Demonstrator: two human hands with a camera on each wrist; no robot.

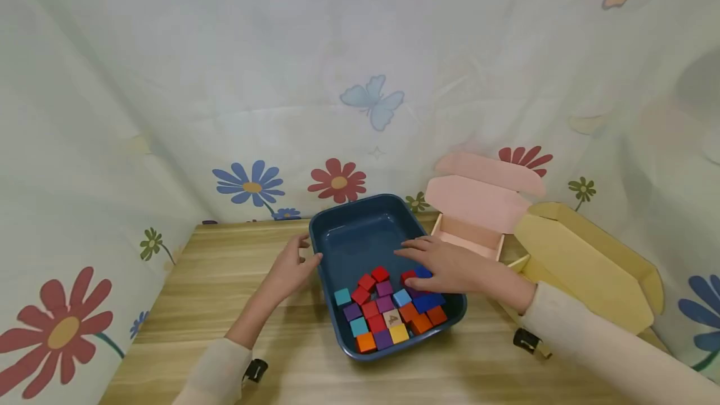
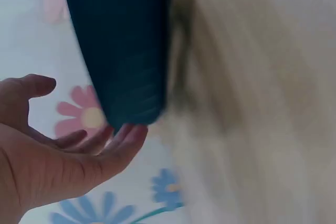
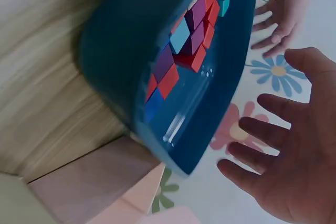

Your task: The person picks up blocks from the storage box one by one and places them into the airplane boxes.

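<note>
A dark blue plastic tray [image 1: 365, 239] lies on the table, with several small coloured cubes [image 1: 384, 305] gathered in its near half. Beside the tray's left rim is my left hand [image 1: 292, 267], fingers spread and holding nothing. In the left wrist view its fingertips [image 2: 134, 135] overlap the tray's end; whether they touch cannot be told. My right hand [image 1: 447, 264] hovers over the tray's right side, hiding some cubes. The right wrist view shows this hand [image 3: 299, 156] with spread fingers and an empty palm.
An opened pink cardboard box [image 1: 478, 202] stands behind the tray's right side. Farther right, near my right sleeve, is an opened yellow cardboard box [image 1: 585, 261]. A flower-printed curtain [image 1: 281, 111] hangs behind the wooden table [image 1: 242, 255].
</note>
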